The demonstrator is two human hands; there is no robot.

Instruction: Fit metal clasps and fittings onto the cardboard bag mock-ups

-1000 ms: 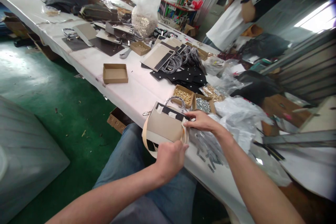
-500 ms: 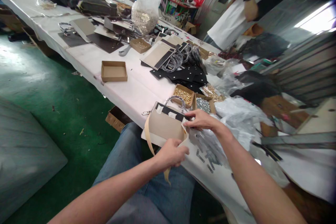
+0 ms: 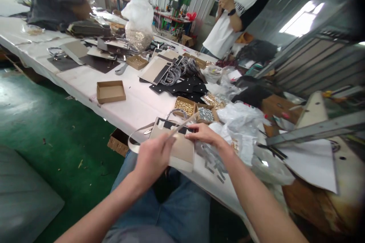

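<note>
A beige bag panel (image 3: 182, 149) with a black band along its top lies at the table's front edge. A looped handle (image 3: 177, 113) in clear wrap rises from its far side. My left hand (image 3: 154, 156) is closed around a long pale strip (image 3: 182, 124). One end of the strip points up over the panel, and the rest loops out to the left. At the panel's upper right corner, my right hand (image 3: 204, 134) pinches the edge between thumb and fingers. A small metal piece (image 3: 147, 131) lies left of the panel.
Behind the panel stand boxes of gold studs (image 3: 184, 105) and silver studs (image 3: 205, 114). An open cardboard box (image 3: 111, 92) sits further left. Black dotted pieces (image 3: 182, 88) and stacked panels (image 3: 155, 69) lie beyond. Plastic bags (image 3: 239, 121) crowd the right. A person (image 3: 228, 19) stands across the table.
My left hand has moved up and left with the strip, whose end now stands above the panel. My right hand still grips the panel's corner. The camera view has tilted up.
</note>
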